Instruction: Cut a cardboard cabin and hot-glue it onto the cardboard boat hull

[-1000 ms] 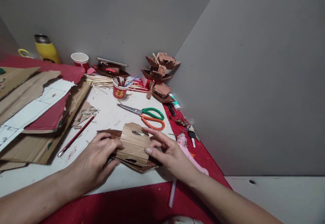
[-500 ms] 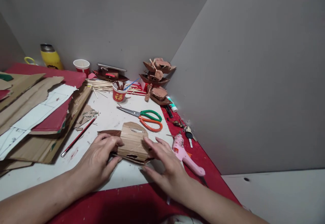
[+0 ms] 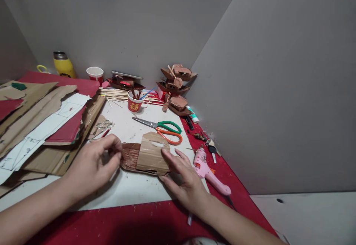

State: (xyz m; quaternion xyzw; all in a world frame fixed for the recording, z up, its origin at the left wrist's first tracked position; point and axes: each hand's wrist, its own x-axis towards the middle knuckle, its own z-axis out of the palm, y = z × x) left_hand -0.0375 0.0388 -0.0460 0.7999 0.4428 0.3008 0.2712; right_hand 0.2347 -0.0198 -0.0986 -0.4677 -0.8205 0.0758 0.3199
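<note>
Cover is matt cardbd, boat hull rough inside, scissor blades shiny metal & glue gun smooth plas.

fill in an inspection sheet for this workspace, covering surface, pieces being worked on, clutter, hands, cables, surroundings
Surface: white sheet over a red covering; small scraps and smudges on the sheet.
Work pieces: brown boat hull with a bare cardboard cover arched across it; cover has cut openings.
Clutter: cardboard pile at left; scissors, sticks, paint-stained cup, pink glue gun, keys.
Hands: left hand at the hull's left end, grip unclear; right hand at the cover's right side.
Cables: dark length by the glue gun's handle, probably its cord.
Surroundings: grey walls; brown model boats near the corner.
</note>
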